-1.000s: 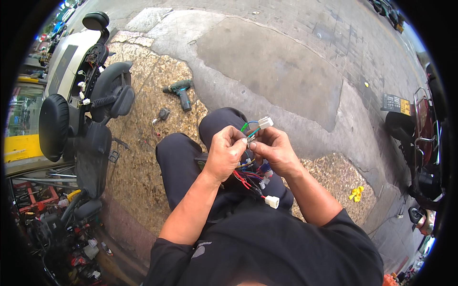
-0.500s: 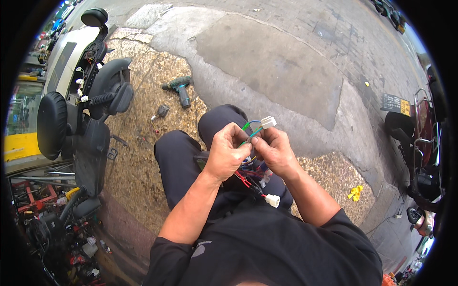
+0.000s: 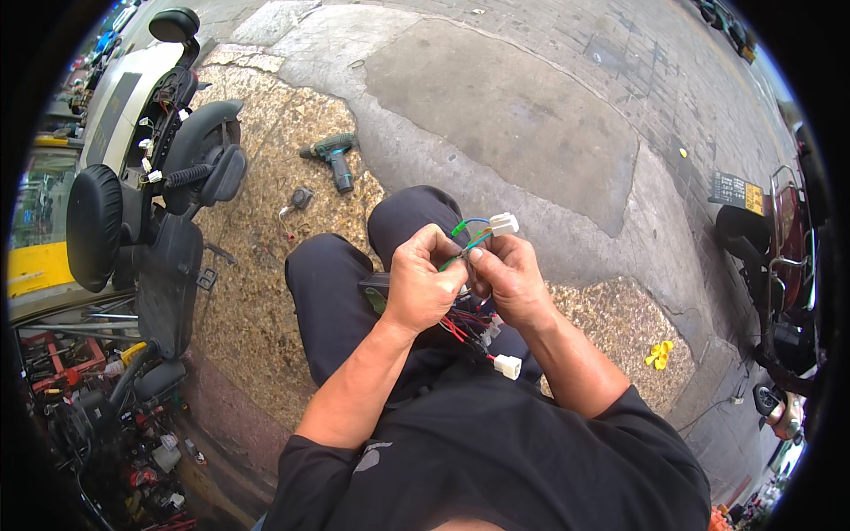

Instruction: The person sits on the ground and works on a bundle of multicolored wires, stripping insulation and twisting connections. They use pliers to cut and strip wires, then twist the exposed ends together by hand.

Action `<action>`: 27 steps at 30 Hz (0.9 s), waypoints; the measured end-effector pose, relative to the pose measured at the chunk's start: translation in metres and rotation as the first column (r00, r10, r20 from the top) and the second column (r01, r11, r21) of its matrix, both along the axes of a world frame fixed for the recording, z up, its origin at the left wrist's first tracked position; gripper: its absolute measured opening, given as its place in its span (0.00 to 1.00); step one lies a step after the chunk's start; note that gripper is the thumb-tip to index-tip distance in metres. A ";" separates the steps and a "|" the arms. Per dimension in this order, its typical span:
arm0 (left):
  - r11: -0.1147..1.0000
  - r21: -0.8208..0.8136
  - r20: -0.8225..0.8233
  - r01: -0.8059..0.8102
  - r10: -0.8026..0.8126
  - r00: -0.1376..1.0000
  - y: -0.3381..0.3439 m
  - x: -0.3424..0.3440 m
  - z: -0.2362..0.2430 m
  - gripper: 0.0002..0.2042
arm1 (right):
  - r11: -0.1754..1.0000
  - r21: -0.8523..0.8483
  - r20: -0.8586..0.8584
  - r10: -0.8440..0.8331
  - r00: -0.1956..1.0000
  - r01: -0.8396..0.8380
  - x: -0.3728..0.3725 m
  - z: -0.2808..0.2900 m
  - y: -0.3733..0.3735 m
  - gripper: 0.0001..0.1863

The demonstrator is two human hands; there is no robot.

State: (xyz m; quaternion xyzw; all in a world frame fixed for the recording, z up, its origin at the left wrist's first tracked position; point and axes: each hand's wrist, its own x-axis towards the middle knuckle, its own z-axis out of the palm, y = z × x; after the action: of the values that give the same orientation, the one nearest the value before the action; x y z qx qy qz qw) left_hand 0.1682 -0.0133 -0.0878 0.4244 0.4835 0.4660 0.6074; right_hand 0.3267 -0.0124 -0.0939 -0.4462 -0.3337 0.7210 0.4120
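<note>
Above my lap, both hands pinch thin wires close together. My left hand (image 3: 420,281) is closed on a green wire, its thumb and finger meeting my right hand's fingertips. My right hand (image 3: 516,281) is closed on green and blue wires (image 3: 479,237) that lead up to a white plug connector (image 3: 504,224) beyond the fingers. A blue wire with a green-sleeved end (image 3: 459,228) sticks up between the hands. Below them hangs the rest of the wire bundle, with red wires (image 3: 454,327) running to a second white connector (image 3: 507,366). The exact joint at the fingertips is hidden.
A cordless drill (image 3: 335,159) and a small dark part with wires (image 3: 301,198) lie on the ground ahead. At left stands a partly stripped scooter (image 3: 173,239), with jumbled parts (image 3: 133,442) below. A yellow flower (image 3: 659,355) and a motorcycle (image 3: 784,239) are at right.
The white connector above my right hand has shifted slightly right and up. The blue wire with the green sleeve stands more clear of the left fingers. Both hands keep their pinch.
</note>
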 end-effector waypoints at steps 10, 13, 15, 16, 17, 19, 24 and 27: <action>0.999 0.039 -0.095 -0.011 0.014 0.995 0.001 0.003 0.001 0.06 | 0.998 0.053 0.135 -0.051 0.990 0.044 0.001 0.010 -0.004 0.09; 0.999 0.034 -0.149 0.003 0.002 0.989 0.001 0.003 0.002 0.05 | 0.998 0.006 0.125 -0.064 0.990 0.064 -0.001 0.009 -0.002 0.08; 1.000 0.018 -0.180 -0.003 0.006 0.984 0.001 0.004 0.002 0.05 | 0.995 0.072 0.211 -0.089 0.973 0.075 -0.002 0.008 -0.002 0.08; 0.999 0.045 -0.199 -0.006 0.015 0.980 0.001 0.005 0.002 0.05 | 0.991 0.106 0.253 -0.103 0.962 0.079 -0.002 0.008 -0.002 0.08; 0.998 0.062 -0.222 -0.011 0.024 0.975 0.000 0.006 0.002 0.05 | 0.990 0.115 0.267 -0.113 0.957 0.085 -0.003 0.007 -0.002 0.08; 0.996 0.094 -0.255 -0.012 0.036 0.966 0.000 0.006 0.003 0.05 | 0.986 0.133 0.294 -0.131 0.947 0.095 -0.004 0.006 -0.003 0.08; 0.970 0.241 -0.404 0.023 0.079 0.911 -0.002 0.008 0.004 0.06 | 0.989 0.061 0.292 -0.145 0.945 0.133 -0.005 0.004 -0.008 0.08; 0.920 0.390 -0.464 0.034 0.164 0.870 -0.003 0.010 0.002 0.06 | 0.991 -0.011 0.201 -0.132 0.971 0.137 -0.003 0.003 -0.009 0.08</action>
State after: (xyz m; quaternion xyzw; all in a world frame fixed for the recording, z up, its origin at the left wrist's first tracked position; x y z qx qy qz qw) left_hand 0.1784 -0.0159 -0.0854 0.6222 0.5339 0.4502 0.3537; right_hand 0.3233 -0.0212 -0.0909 -0.5432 -0.3335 0.6470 0.4185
